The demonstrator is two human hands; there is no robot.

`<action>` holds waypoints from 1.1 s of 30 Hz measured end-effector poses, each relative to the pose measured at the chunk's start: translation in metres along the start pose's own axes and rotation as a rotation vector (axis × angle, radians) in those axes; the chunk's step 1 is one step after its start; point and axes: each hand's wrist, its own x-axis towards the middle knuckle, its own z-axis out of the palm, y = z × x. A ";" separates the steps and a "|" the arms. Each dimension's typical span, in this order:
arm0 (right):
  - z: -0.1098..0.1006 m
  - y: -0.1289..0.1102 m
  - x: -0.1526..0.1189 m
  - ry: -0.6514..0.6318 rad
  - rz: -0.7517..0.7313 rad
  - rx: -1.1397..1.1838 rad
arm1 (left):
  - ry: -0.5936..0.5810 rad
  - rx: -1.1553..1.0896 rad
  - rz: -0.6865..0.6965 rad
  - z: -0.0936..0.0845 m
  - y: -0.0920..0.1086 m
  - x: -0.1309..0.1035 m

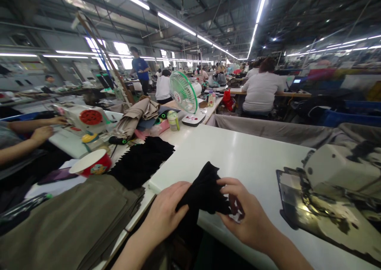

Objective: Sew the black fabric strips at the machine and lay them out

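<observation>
Between my hands hangs a bunched piece of black fabric (205, 190), held over the near edge of the white table (238, 147). My left hand (169, 206) grips its left side, thumb on top. At the fabric's right edge, my right hand (244, 208) is curled, with thumb and fingertips closed on the cloth. Part of the fabric drops below the table edge into shadow. A stack of black cut pieces with jagged edges (143, 159) lies to the left, beside a pile of olive-brown fabric (68, 222).
A sewing machine (342, 170) with a metal plate stands at right. On the left table are a red paper bowl (93, 162), a lidded jar (173, 121) and a green fan (183, 93). A co-worker's hands (43, 133) work at another sewing machine (86, 117).
</observation>
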 end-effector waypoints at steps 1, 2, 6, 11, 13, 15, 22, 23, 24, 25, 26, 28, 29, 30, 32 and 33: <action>-0.001 0.001 0.001 0.003 0.023 0.000 | -0.083 -0.068 -0.018 -0.005 0.005 -0.001; -0.003 0.002 0.001 -0.008 0.048 -0.001 | -0.165 -0.144 -0.036 -0.010 0.010 -0.002; -0.008 0.013 0.006 -0.168 0.177 0.146 | -0.379 -0.469 -0.100 -0.031 0.027 -0.003; 0.004 0.023 0.018 -0.180 0.345 0.378 | -0.465 -0.691 -0.219 -0.039 0.025 -0.004; 0.011 0.026 0.029 -0.143 0.451 0.399 | -0.450 -0.791 -0.283 -0.033 0.018 -0.004; 0.016 0.031 0.042 -0.067 0.589 0.379 | -0.397 -0.948 -0.383 -0.022 0.009 -0.002; 0.021 0.025 0.065 0.026 0.985 0.406 | 0.223 -1.298 -0.670 0.008 -0.018 0.021; 0.025 0.022 0.064 -0.020 0.999 0.481 | 0.283 -1.303 -0.675 0.010 -0.018 0.025; 0.029 0.018 0.061 -0.069 0.998 0.561 | 0.338 -1.294 -0.674 0.012 -0.017 0.028; 0.035 0.015 0.059 -0.114 0.992 0.637 | 0.392 -1.266 -0.669 0.015 -0.016 0.031; 0.040 0.013 0.058 -0.147 0.986 0.701 | 0.442 -1.220 -0.661 0.018 -0.014 0.034; 0.050 0.011 0.058 -0.140 0.986 0.747 | 0.506 -1.115 -0.641 0.025 -0.010 0.037; 0.053 0.011 0.059 -0.100 0.994 0.720 | 0.505 -1.082 -0.637 0.028 -0.008 0.038; 0.055 0.011 0.060 -0.049 1.001 0.671 | 0.482 -1.067 -0.641 0.032 -0.008 0.040; 0.055 0.013 0.064 0.020 0.992 0.565 | 0.397 -1.066 -0.655 0.037 -0.011 0.045; 0.054 0.015 0.065 0.030 0.981 0.522 | 0.350 -1.058 -0.659 0.039 -0.016 0.050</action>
